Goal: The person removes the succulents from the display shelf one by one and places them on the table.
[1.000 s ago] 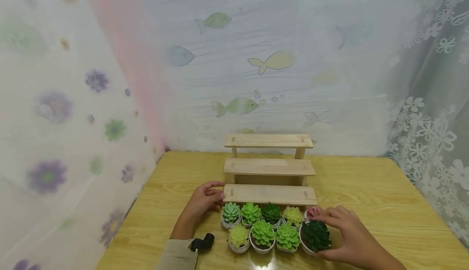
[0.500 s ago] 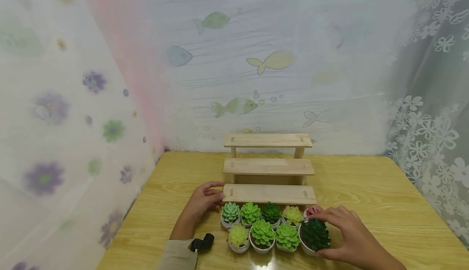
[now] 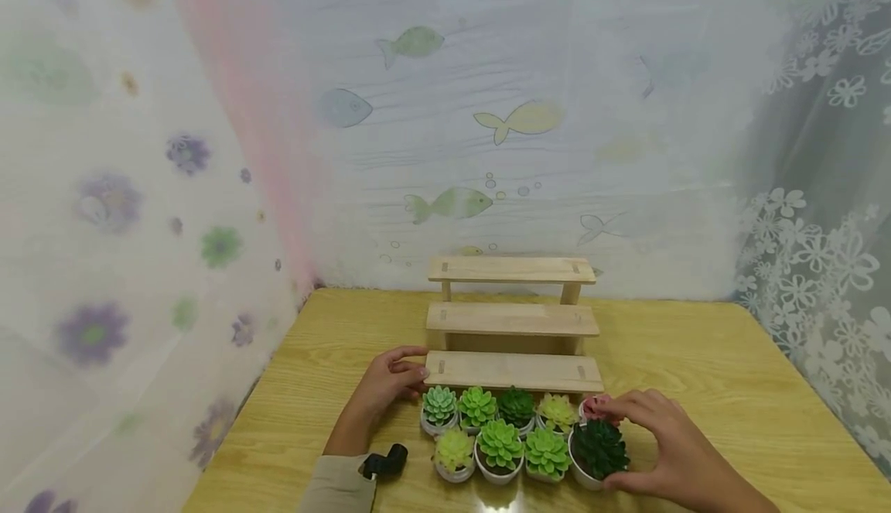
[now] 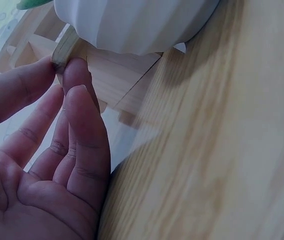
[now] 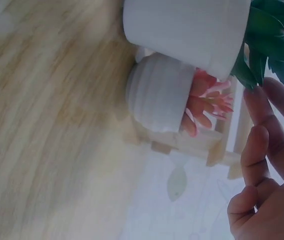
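Observation:
In the head view my left hand point(image 3: 390, 374) is at the left end of the lowest step of the wooden stepped shelf point(image 3: 511, 371). The left wrist view shows its fingertips pinching the board's corner point(image 4: 66, 47). On the right, my right hand point(image 3: 668, 439) spans a dark green succulent point(image 3: 602, 447) in a white pot, thumb at the near side and fingers at the far side. Fingertips reach the outer leaves in the right wrist view, and the pot point(image 5: 187, 32) stands beside a ribbed pot point(image 5: 159, 92) holding a pink succulent point(image 5: 209, 102).
Several other potted succulents stand in two rows before the shelf, among them a pale green one point(image 3: 439, 405) and a yellow-green one point(image 3: 454, 451). A black device point(image 3: 386, 463) sits by the left sleeve. Printed curtains point(image 3: 445, 111) hang behind the wooden table point(image 3: 334, 327).
My right hand has shifted very slightly to the right, loosening around the dark green succulent. The left hand, pots and shelf stay where they were; the head view moves a little.

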Demonstrator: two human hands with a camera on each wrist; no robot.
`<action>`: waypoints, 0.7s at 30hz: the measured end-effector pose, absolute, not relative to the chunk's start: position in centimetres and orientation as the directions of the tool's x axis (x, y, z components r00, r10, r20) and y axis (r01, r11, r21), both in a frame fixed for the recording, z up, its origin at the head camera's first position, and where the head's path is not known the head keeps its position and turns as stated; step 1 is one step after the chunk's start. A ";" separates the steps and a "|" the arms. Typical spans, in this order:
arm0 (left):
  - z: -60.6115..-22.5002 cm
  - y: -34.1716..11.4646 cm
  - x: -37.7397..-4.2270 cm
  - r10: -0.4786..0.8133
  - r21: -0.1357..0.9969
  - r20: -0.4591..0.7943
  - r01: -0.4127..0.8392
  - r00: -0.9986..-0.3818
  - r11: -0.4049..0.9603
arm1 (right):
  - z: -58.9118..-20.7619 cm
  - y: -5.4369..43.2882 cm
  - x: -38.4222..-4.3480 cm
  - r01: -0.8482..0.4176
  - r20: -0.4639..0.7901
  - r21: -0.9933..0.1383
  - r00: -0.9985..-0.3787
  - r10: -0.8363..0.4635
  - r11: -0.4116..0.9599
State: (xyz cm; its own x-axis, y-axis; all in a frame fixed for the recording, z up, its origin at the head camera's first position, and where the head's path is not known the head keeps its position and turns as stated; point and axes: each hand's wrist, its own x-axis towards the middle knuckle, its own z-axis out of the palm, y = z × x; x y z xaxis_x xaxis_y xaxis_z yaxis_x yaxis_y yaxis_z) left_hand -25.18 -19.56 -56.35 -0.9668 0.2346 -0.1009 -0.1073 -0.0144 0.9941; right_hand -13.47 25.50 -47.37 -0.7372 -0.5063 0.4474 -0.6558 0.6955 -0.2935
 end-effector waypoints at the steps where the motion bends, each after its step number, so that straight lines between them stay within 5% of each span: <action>1: -56.3 -19.6 -25.2 0.233 0.994 -0.101 -0.108 -0.967 -0.017 | -47.3 25.5 -13.5 -0.652 0.448 -0.296 -0.740 -0.501 0.698; 21: -56.4 -20.2 -24.8 0.226 0.992 -0.119 -0.125 -0.967 -0.010 | -46.7 25.3 -13.7 -0.625 0.431 -0.336 -0.767 -0.475 0.704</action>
